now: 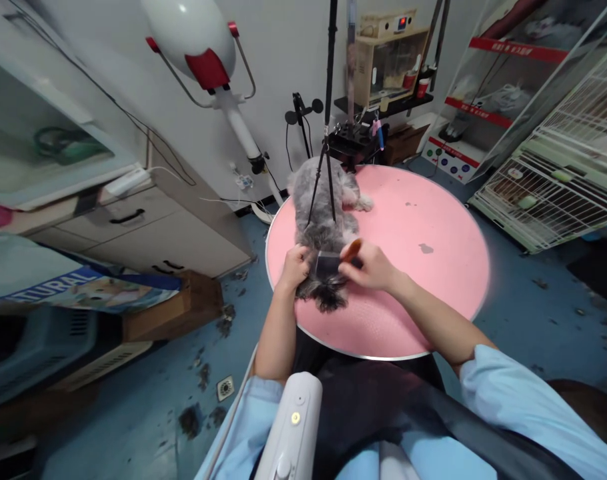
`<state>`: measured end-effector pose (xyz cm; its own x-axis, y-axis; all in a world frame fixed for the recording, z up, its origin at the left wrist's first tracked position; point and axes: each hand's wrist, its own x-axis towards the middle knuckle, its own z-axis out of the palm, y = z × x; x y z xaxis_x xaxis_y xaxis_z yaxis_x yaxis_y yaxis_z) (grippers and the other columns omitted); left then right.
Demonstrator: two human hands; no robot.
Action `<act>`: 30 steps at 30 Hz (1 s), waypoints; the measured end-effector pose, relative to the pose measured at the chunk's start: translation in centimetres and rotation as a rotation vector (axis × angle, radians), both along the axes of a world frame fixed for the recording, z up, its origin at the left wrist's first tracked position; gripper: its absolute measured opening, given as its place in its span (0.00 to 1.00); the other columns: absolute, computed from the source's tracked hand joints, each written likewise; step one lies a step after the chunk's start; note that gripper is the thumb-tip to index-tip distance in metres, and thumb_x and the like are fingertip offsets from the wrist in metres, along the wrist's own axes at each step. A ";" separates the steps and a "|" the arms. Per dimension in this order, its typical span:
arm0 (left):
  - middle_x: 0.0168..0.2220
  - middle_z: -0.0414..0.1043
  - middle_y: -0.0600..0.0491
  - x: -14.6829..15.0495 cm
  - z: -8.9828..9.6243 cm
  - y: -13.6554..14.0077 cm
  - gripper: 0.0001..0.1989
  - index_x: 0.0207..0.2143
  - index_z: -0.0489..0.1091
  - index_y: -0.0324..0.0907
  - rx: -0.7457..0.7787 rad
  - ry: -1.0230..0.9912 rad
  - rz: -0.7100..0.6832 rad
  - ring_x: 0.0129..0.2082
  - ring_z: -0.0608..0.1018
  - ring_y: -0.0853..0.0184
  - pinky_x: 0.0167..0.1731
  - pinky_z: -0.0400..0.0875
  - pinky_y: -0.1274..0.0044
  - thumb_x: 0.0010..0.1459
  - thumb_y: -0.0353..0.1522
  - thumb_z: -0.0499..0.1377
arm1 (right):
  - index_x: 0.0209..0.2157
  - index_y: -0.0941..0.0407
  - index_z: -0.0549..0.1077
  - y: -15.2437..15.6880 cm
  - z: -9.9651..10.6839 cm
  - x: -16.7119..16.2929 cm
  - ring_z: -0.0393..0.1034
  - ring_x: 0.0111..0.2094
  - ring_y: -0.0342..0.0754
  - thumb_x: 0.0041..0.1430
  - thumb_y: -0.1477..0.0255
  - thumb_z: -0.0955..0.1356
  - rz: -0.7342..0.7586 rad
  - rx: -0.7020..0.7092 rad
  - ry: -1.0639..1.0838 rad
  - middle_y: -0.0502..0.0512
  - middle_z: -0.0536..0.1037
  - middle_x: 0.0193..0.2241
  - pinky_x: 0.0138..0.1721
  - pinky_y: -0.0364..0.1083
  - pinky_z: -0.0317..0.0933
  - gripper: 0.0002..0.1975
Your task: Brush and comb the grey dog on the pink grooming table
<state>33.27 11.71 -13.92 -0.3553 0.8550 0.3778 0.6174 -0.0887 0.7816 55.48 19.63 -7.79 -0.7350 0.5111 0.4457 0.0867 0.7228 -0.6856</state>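
Observation:
A grey dog (317,190) lies on a round pink table (408,267), with its darker, longer-haired end towards me. My right hand (368,265) is closed around the orange-brown handle of a slicker brush (328,264). The flat dark brush head lies across the dog's dark fur. On the left side of that same fur, my left hand (296,268) is closed with its fingertips against the hair. Two thin black straps (328,177) run down to the dog from an upright post.
A white-grey device (293,420) with a button juts up in front of my body. Behind the table stand a large white dryer (198,40) on an arm and a black tool holder (351,143). Wire cages (558,167) are at right, cabinets (158,220) at left. Hair clumps (226,320) dot the floor.

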 end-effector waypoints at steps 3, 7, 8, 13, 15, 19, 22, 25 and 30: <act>0.22 0.66 0.53 0.1 0.0 0.0 0.15 0.18 0.63 0.43 -0.008 -0.010 0.006 0.26 0.69 0.67 0.29 0.64 0.74 0.56 0.37 0.57 | 0.34 0.54 0.73 -0.3 0.0 0.1 0.73 0.33 0.52 0.59 0.65 0.70 0.073 0.015 -0.049 0.56 0.77 0.31 0.40 0.51 0.68 0.07; 0.22 0.66 0.53 0.1 -0.2 0.1 0.15 0.18 0.64 0.43 -0.006 -0.022 -0.006 0.26 0.69 0.67 0.30 0.65 0.74 0.56 0.37 0.58 | 0.37 0.54 0.74 -0.5 0.1 0.1 0.75 0.37 0.54 0.61 0.65 0.68 -0.069 -0.003 0.065 0.58 0.79 0.36 0.43 0.52 0.69 0.08; 0.22 0.65 0.53 0.1 -0.2 0.1 0.16 0.18 0.63 0.43 -0.003 -0.021 -0.013 0.26 0.69 0.67 0.30 0.65 0.74 0.57 0.37 0.58 | 0.35 0.54 0.74 -0.5 0.0 0.1 0.75 0.36 0.53 0.60 0.64 0.69 0.003 -0.003 0.031 0.57 0.79 0.34 0.42 0.52 0.69 0.07; 0.24 0.65 0.53 0.1 0.6 -1.0 0.13 0.19 0.60 0.44 0.003 0.030 -0.006 0.28 0.69 0.66 0.31 0.66 0.74 0.56 0.31 0.55 | 0.38 0.54 0.74 0.0 -0.8 0.0 0.75 0.35 0.53 0.61 0.64 0.68 -0.178 -0.147 0.113 0.57 0.79 0.33 0.39 0.51 0.70 0.09; 0.30 0.70 0.51 0.7 1.2 -2.2 0.09 0.23 0.65 0.43 0.028 0.044 0.009 0.34 0.73 0.65 0.37 0.70 0.73 0.57 0.29 0.54 | 0.39 0.54 0.74 0.3 -1.2 0.2 0.75 0.35 0.52 0.60 0.63 0.69 -0.162 -0.173 0.142 0.56 0.80 0.34 0.40 0.51 0.71 0.10; 0.44 0.75 0.47 3.3 1.4 -4.1 0.12 0.41 0.74 0.43 0.148 0.062 0.087 0.47 0.76 0.61 0.50 0.70 0.69 0.65 0.31 0.50 | 0.35 0.54 0.73 1.0 -2.1 0.6 0.75 0.30 0.50 0.58 0.60 0.70 -0.034 -0.262 0.137 0.54 0.79 0.29 0.37 0.50 0.71 0.11; 0.47 0.73 0.44 5.0 0.2 -3.8 0.10 0.42 0.74 0.43 0.140 0.168 0.128 0.50 0.75 0.56 0.52 0.69 0.65 0.60 0.37 0.60 | 0.36 0.54 0.72 1.7 -2.6 1.0 0.76 0.29 0.50 0.62 0.58 0.66 -0.170 -0.386 0.258 0.54 0.79 0.29 0.33 0.49 0.71 0.13; 0.40 0.73 0.45 5.0 -1.2 -2.8 0.05 0.34 0.69 0.43 0.196 0.190 0.249 0.44 0.76 0.58 0.48 0.70 0.66 0.58 0.35 0.61 | 0.35 0.55 0.73 1.9 -3.1 1.3 0.76 0.29 0.49 0.59 0.60 0.70 0.023 -0.383 0.103 0.53 0.79 0.28 0.32 0.48 0.71 0.12; 0.31 0.71 0.50 3.1 -1.9 -2.2 0.12 0.25 0.58 0.46 0.190 0.144 0.294 0.34 0.74 0.63 0.39 0.70 0.70 0.60 0.36 0.56 | 0.36 0.55 0.73 1.1 -3.8 1.0 0.76 0.31 0.50 0.58 0.62 0.70 -0.103 -0.334 0.170 0.55 0.80 0.32 0.34 0.49 0.72 0.11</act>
